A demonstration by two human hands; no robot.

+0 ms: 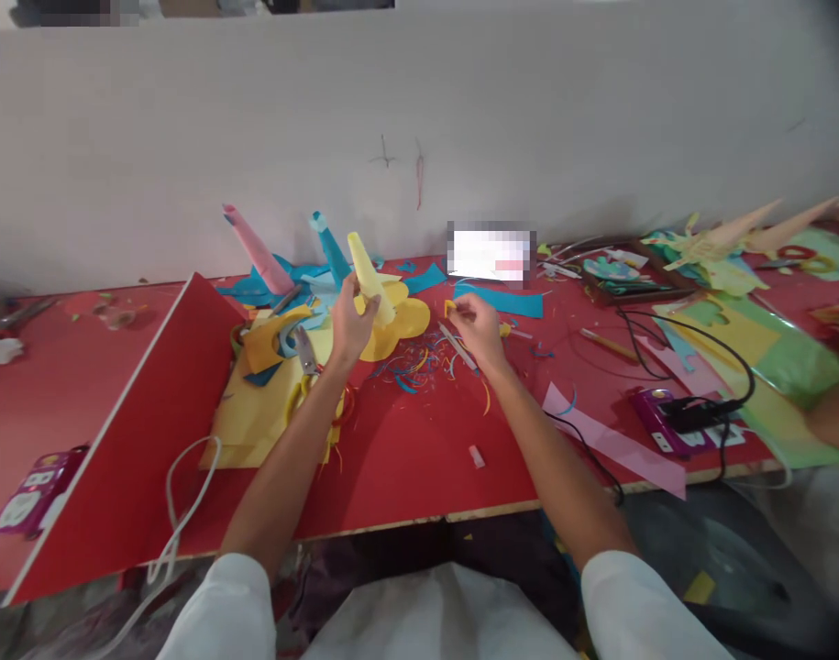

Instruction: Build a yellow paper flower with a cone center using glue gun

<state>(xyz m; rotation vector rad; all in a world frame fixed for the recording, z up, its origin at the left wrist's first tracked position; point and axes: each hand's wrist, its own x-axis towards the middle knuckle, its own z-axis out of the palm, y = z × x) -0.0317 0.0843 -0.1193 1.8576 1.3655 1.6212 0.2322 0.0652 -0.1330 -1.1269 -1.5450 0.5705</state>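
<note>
Paper work, mid-assembly by our read: both sides loaded, parts apart

Clock centred on the paper trimmings [419,362], 12 toward the wall [268,110]. Left to right:

Red board [130,440] at 8, tilted. Pink cone [260,252] at 10, leaning left. Yellow-handled scissors [305,351] at 9, lying on yellow sheets [247,431], parked. Blue cone [333,252] between 10 and 11, also leaning left.

Our left hand [354,323] is at 10 to 11, fingers closed round the lower part of the yellow cone [368,268]. Cone rises from the middle of the yellow flower [412,318] at 11, tip tilted toward 11. We can't tell if cone and petals are fixed together.

Our right hand [480,325] is at 2, fingers in a narrow pinch on a small yellow piece [449,309], just off the petals, not touching. Too small to say what it is.

Blue strip [505,301] at 2, behind that hand. Pencil [608,346] at 3. Pink strip [615,445] at 4, near a purple power strip [656,423].

Step in hand, we judge: left steadies, right handles the small part. Next move calls for a light left grip, thin paper probably creases, and a fine right pinch with the piece's orientation checked. Scissors not needed for that.
</note>
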